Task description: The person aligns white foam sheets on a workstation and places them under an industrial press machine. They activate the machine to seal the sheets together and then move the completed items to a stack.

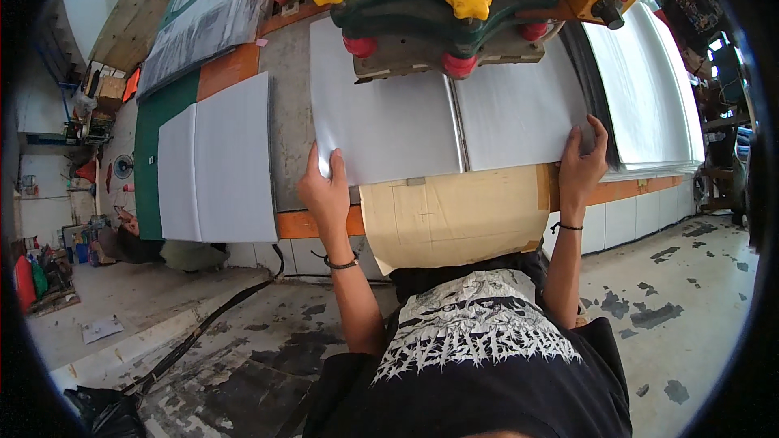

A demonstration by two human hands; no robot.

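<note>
A large white folded sheet lies on the worktable under a green machine head with yellow and red knobs. My left hand grips the sheet's near left corner, thumb on top. My right hand holds the sheet's near right edge, fingers spread over it. A crease or seam runs down the sheet's middle. A brown cardboard panel sticks out from under the sheet toward my body.
A stack of white sheets lies to the left on the orange and green table. More white sheets are piled at the right. Grey boards lie at the far left. A black cable crosses the worn concrete floor.
</note>
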